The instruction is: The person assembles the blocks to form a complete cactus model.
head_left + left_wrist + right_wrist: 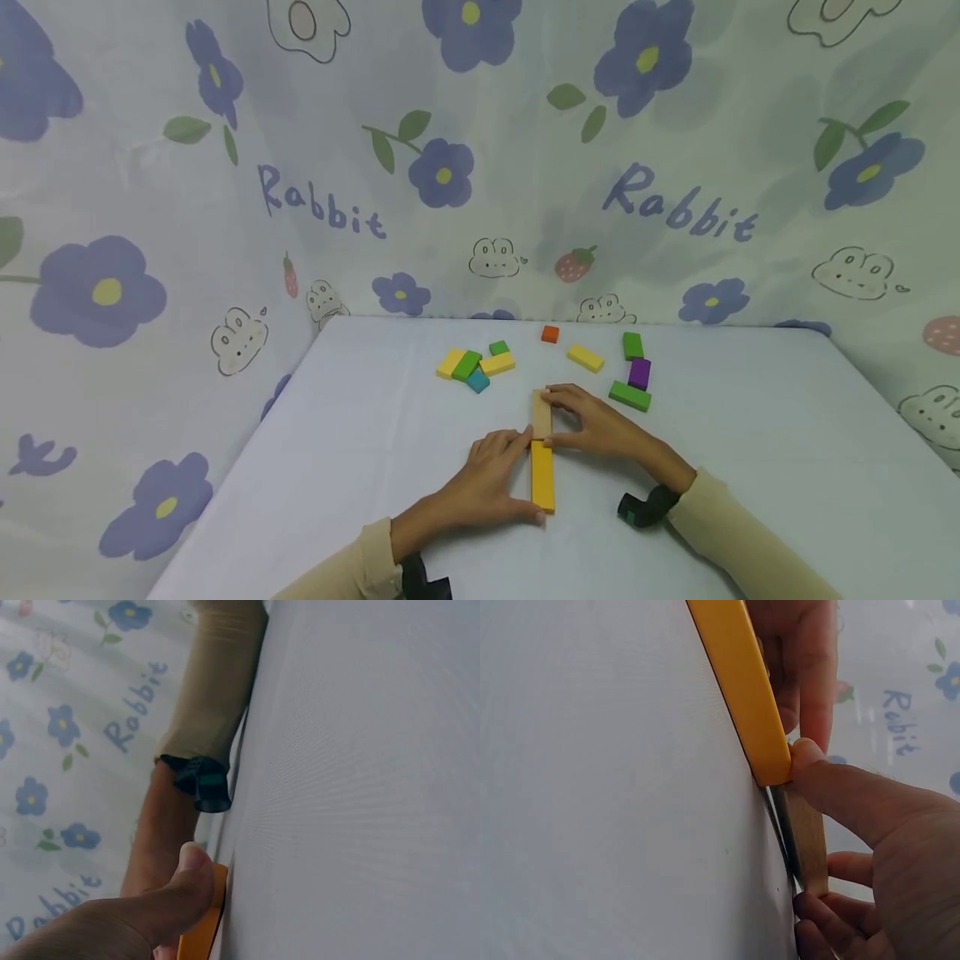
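Head view: the right grip [600, 427] spans the wooden block [541, 415] lengthwise.

Head view looks forward and down across the table [360, 425].
Wrist views, close and turned sideways, share the orange block [744, 690].

White table [337, 467] | backdrop [517, 200] behind: purple flowers [441, 154], rabbit faces [493, 260], strawberries [574, 267]

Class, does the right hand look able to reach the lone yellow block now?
Probably yes: only white cloth shows between the right hand and the yellow block, though that hand holds the wooden block.
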Demonstrator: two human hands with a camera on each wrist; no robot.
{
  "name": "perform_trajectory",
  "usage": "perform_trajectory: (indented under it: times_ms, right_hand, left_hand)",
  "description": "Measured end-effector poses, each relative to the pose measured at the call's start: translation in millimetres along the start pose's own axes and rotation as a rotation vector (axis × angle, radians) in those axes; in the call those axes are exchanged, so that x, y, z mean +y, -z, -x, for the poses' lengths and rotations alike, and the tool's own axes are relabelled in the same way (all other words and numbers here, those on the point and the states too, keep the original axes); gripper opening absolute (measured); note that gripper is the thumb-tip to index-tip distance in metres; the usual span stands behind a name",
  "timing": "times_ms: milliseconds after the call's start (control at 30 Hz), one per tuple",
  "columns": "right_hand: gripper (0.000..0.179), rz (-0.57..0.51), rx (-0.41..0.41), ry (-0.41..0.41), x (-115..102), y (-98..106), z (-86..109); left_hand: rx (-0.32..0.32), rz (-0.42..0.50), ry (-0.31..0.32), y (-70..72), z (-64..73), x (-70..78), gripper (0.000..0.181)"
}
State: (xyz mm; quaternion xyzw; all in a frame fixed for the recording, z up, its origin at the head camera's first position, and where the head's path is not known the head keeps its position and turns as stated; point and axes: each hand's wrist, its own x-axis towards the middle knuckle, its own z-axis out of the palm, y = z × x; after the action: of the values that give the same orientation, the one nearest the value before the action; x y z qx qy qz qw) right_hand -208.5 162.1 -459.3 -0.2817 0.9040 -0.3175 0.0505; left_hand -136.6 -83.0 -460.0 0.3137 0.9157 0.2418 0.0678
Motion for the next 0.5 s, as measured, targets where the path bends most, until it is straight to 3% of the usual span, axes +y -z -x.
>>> perform_trajectory:
  times_ms: [500]
  right_hand:
    - [0.078, 0.044, -0.056, 0.004, 0.9, 2.2, 5.0]
  left_hand:
    - [-0.024, -0.031, -0.036, -3.3, 1.3, 2.6, 0.109]
